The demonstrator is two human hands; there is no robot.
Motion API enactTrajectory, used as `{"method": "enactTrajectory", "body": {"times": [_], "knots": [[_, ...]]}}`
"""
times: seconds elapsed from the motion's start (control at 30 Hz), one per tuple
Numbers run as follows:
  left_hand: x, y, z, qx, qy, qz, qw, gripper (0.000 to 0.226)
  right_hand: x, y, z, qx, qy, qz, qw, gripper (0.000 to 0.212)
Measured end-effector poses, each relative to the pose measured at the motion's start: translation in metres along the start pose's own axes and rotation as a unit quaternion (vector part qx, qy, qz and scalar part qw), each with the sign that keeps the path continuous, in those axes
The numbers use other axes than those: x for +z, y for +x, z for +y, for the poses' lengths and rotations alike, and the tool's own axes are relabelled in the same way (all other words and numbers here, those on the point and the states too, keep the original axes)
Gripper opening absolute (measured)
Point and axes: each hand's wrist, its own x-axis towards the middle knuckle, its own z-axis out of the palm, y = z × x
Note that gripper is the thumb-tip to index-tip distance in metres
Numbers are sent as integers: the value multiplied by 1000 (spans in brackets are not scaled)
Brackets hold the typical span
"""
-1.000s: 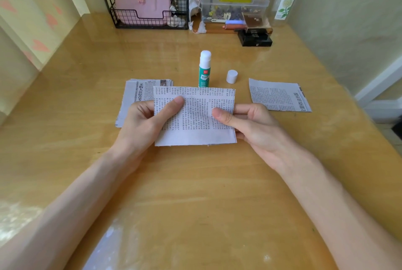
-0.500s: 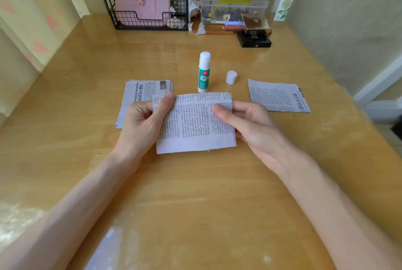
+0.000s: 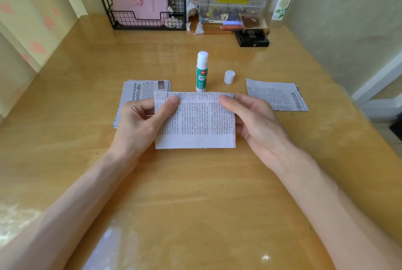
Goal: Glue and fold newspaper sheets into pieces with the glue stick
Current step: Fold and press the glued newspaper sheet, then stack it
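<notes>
The folded newspaper sheet (image 3: 195,121) is low over the middle of the table (image 3: 195,193), and I cannot tell if it rests on the wood. Both hands grasp it. The left hand (image 3: 139,121) pinches the upper left corner, thumb on top and fingers under the paper, and the right hand (image 3: 254,121) pinches the upper right corner in the same way. The step in hand seems to be closing the fold along the far edge. To do it well, I think the thumbs should first bring the upper edges exactly together, then slide along the edge with even pressure, so that no wrinkle or open gap is left. The paper is thin, so a hard pull could tear it or shift the layers. The glue stick (image 3: 202,71) stands upright just behind the sheet, and its cap (image 3: 229,76) stands beside it. A stack of sheets (image 3: 139,91) lies at the left, and one piece (image 3: 276,94) lies at the right.
</notes>
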Motion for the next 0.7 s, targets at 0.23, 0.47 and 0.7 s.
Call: {"method": "enactTrajectory", "body": {"times": [0.23,0.47,0.7], "knots": [[1,-3,7,-33,-36,-13,999,58,-2,1,2,-14,-11,23,1000,21],[-3,2,-1,-3,-27,21,999,56,-1,0,1,-1,-13,26,1000,20],[-2,0,-1,3,-33,27,999,57,-2,3,6,-19,-18,58,998,14]]}}
